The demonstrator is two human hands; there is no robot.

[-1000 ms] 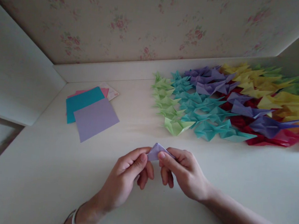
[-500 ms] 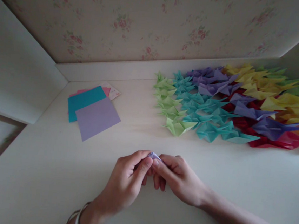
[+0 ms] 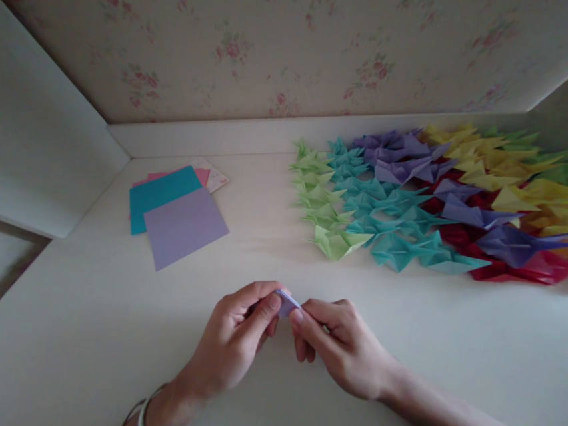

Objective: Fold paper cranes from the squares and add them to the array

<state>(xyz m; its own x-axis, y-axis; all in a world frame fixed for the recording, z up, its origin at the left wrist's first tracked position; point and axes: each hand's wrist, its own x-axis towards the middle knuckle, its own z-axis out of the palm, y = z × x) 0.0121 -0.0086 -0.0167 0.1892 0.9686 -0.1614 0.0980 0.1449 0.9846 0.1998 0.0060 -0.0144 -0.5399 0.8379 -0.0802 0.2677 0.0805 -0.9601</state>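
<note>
Between my two hands is a small piece of folded purple paper [image 3: 287,304], held above the white table. My left hand [image 3: 239,336] is closed, with thumb and forefinger pinching its left end. On the other end, my right hand [image 3: 344,346] grips with thumb and forefinger, the other fingers curled under. Most of the folded paper is hidden behind the fingers, so its full shape cannot be made out. A flat purple paper sheet [image 3: 186,229] lies beyond my left hand, overlapping a teal sheet [image 3: 162,194].
Pink paper [image 3: 204,176] and a pale printed piece [image 3: 217,178] stick out under the teal sheet. Rows of folded paper cranes in light green [image 3: 336,241], teal [image 3: 396,248], purple [image 3: 505,242], red [image 3: 509,269] and yellow [image 3: 541,197] fill the back right, by the flowered wall [image 3: 260,43].
My hands have drawn slightly apart, the left one shifting left. More of the folded purple paper shows between the fingertips.
</note>
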